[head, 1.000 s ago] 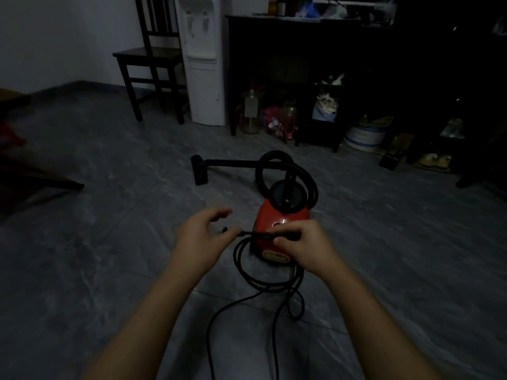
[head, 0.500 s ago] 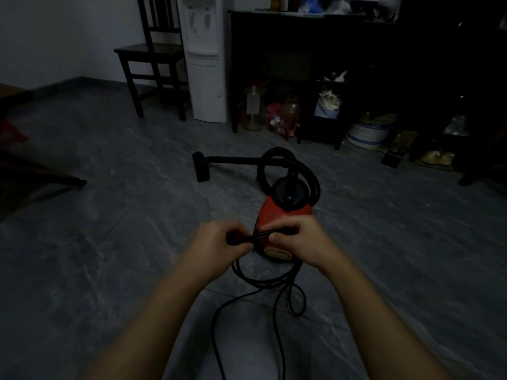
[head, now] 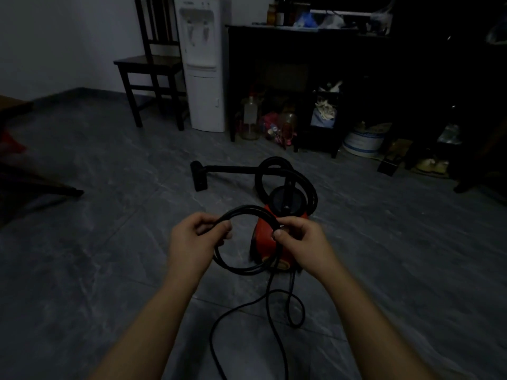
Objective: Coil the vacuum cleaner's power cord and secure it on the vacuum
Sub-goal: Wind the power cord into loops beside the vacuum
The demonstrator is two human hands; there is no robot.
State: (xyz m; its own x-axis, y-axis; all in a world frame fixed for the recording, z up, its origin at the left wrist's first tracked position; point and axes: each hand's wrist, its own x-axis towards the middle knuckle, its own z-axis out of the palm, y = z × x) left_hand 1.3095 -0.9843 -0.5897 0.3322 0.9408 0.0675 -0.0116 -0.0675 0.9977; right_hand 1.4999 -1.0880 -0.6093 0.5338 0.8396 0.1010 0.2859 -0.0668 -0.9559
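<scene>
Grey tiled floor [head: 109, 270]. A dark sideboard [head: 301, 50], white water dispenser [head: 203, 64] and wooden chair [head: 149, 64] stand along the far wall, well apart from the work. The red canister vacuum cleaner [head: 262, 245] sits centre, long axis running away from the viewer, its wand [head: 233, 169] pointing left. The power cord [head: 247, 271] is looped in front of it, slack trailing on the floor. The left hand [head: 192, 239] and right hand [head: 301, 242] pinch opposite sides of the loop.

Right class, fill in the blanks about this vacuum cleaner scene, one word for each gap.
1. The vacuum cleaner on the floor has a ____ body.
2. Its hose and its power cord are both ____ in colour.
3. The white water dispenser stands beside a dark wooden ____.
Missing words: red; black; chair.
</scene>
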